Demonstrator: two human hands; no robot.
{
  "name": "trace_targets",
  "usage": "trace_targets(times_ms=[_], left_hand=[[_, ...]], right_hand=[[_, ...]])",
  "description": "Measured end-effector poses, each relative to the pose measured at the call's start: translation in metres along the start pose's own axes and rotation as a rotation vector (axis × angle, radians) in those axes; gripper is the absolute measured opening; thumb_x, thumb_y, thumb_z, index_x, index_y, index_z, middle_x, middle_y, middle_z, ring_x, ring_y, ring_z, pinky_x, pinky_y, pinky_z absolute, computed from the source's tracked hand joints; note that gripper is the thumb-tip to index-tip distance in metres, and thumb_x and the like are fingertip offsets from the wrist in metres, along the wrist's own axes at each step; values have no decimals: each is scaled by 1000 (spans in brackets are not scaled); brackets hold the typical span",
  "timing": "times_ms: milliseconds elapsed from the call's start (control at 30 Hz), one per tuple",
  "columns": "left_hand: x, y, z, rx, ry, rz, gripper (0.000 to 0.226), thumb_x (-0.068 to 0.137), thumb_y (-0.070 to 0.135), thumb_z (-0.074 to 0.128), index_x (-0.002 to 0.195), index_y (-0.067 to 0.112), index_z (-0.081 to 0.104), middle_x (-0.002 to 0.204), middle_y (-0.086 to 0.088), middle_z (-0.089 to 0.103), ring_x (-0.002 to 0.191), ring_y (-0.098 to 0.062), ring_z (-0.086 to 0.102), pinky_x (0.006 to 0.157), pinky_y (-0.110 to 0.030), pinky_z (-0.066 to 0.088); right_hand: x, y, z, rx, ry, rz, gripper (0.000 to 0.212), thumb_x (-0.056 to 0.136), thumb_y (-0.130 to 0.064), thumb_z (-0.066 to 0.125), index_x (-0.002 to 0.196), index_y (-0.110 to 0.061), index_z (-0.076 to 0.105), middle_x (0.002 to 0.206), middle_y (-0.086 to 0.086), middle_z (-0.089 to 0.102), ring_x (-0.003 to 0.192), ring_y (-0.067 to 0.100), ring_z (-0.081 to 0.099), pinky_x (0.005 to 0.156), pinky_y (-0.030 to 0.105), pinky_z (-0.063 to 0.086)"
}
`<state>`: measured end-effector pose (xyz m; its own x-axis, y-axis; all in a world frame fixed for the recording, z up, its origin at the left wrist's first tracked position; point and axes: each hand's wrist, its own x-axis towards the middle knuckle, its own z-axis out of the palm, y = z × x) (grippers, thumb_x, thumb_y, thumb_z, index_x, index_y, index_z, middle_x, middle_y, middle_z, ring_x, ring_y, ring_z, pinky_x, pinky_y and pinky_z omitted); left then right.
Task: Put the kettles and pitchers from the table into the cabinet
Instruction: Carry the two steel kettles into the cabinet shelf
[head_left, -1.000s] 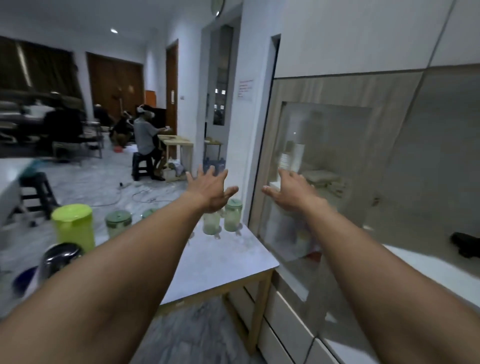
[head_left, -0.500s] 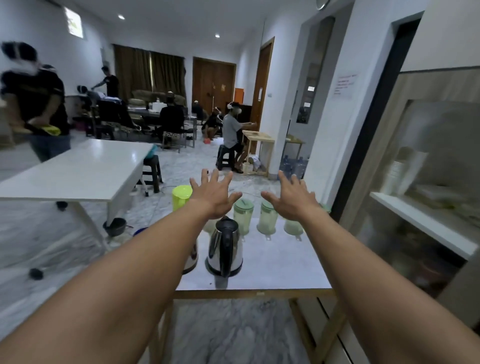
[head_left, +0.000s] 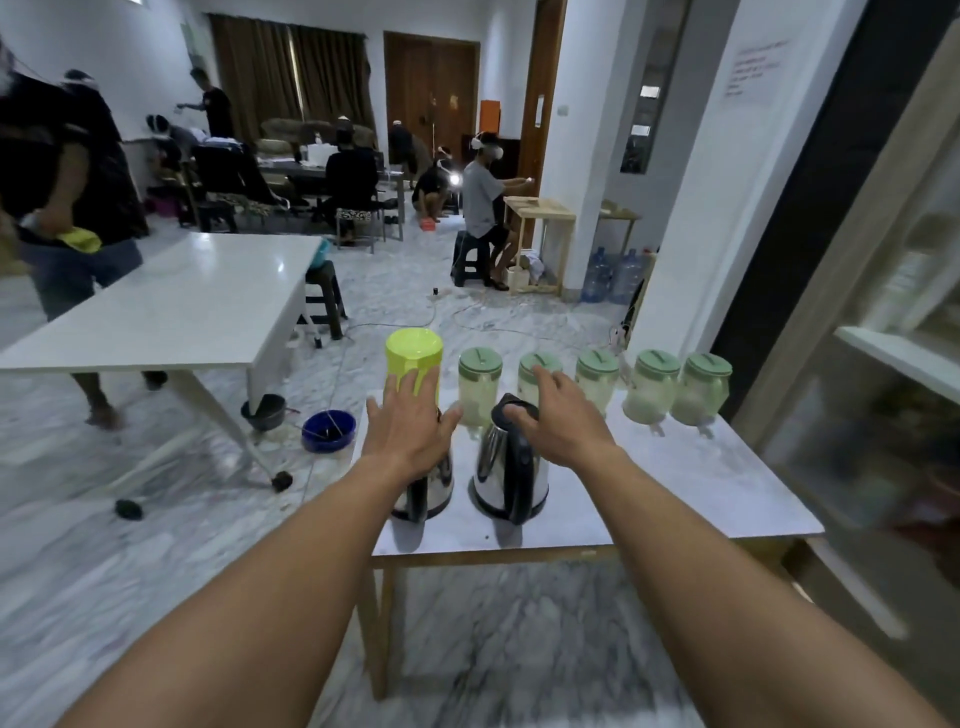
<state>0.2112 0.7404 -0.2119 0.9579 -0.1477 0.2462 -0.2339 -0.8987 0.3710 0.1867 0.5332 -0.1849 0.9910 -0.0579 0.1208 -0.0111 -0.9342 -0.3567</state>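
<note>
Two steel kettles with black handles stand near the front of a small white table (head_left: 701, 483). My left hand (head_left: 410, 431) hovers open over the left kettle (head_left: 436, 488) and hides its top. My right hand (head_left: 561, 421) is open just above the lid of the right kettle (head_left: 506, 467). Behind them a row of pitchers lines the far edge: a yellow-green pitcher (head_left: 414, 353) at the left, then several clear pitchers with green lids (head_left: 652, 387). The glass-fronted cabinet (head_left: 883, 364) stands to the right of the table.
A long white table (head_left: 171, 306) stands to the left, with a person walking behind it. A blue bowl (head_left: 328, 430) and a dark pot (head_left: 264, 411) sit on the marble floor beside my table. Several people sit in the room beyond. Cables cross the floor.
My view has swung left from the cabinet front to the table. Both hands have come down over the two kettles.
</note>
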Motion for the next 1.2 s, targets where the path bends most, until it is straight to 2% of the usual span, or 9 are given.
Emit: trace_targets(times_ms=[167, 333, 567, 700, 800, 900, 967, 1033, 1200], left_hand=[[4, -26, 53, -179, 50, -152, 68, 95, 51, 50, 151, 17, 31, 151, -8, 40, 136, -32, 38, 108, -51, 37], [-5, -45, 108, -362, 44, -403, 67, 89, 54, 58, 142, 19, 37, 146, -6, 43, 128, -31, 45, 102, -49, 43], [2, -59, 152, -614, 7, -674, 50, 76, 54, 75, 110, 25, 51, 113, 1, 66, 100, -22, 62, 84, -37, 51], [18, -65, 173, -716, 12, -718, 48, 75, 53, 77, 105, 18, 66, 98, -2, 71, 91, -28, 67, 78, -36, 54], [30, -69, 180, -802, 41, -748, 40, 77, 46, 78, 94, 11, 68, 85, -6, 71, 82, -30, 68, 65, -30, 49], [35, -71, 188, -839, 63, -775, 32, 79, 40, 75, 86, 9, 69, 80, -8, 70, 77, -28, 66, 62, -30, 48], [35, -69, 189, -851, 86, -776, 20, 80, 30, 72, 74, 12, 64, 70, -5, 65, 68, -25, 61, 59, -29, 46], [35, -67, 188, -845, 106, -779, 19, 81, 22, 69, 66, 15, 58, 63, -4, 59, 61, -22, 55, 54, -27, 42], [37, -70, 183, -816, 111, -781, 22, 73, 25, 64, 75, 3, 67, 73, -19, 68, 62, -25, 58, 53, -34, 47]], right_hand=[[22, 18, 56, 44, -6, 20, 62, 98, -49, 57, 147, -17, 37, 145, 13, 45, 129, 38, 48, 98, 53, 48], [33, 43, 112, 97, -25, 145, 61, 93, -46, 65, 139, -17, 39, 136, 14, 45, 122, 39, 50, 91, 51, 50], [40, 63, 166, 471, 49, 415, 53, 87, -46, 72, 121, -21, 40, 117, 6, 61, 102, 31, 62, 79, 45, 54], [50, 71, 192, 673, 32, 480, 34, 88, -36, 74, 114, -18, 60, 98, 2, 65, 92, 26, 62, 76, 35, 49], [57, 73, 199, 846, 53, 556, 17, 85, -27, 77, 88, -12, 69, 79, 7, 71, 78, 27, 67, 68, 34, 48], [62, 73, 210, 928, 93, 613, 19, 80, -19, 76, 69, -11, 63, 60, 8, 63, 57, 24, 59, 60, 35, 46], [64, 71, 213, 911, 142, 621, 19, 76, -20, 73, 65, -13, 60, 60, 9, 60, 58, 28, 57, 58, 37, 45], [67, 70, 215, 899, 183, 621, 21, 76, -21, 71, 62, -15, 56, 58, 6, 55, 59, 29, 53, 57, 37, 43], [71, 71, 212, 865, 238, 637, 36, 80, -13, 71, 54, -14, 45, 51, 1, 41, 49, 18, 38, 50, 30, 33]])
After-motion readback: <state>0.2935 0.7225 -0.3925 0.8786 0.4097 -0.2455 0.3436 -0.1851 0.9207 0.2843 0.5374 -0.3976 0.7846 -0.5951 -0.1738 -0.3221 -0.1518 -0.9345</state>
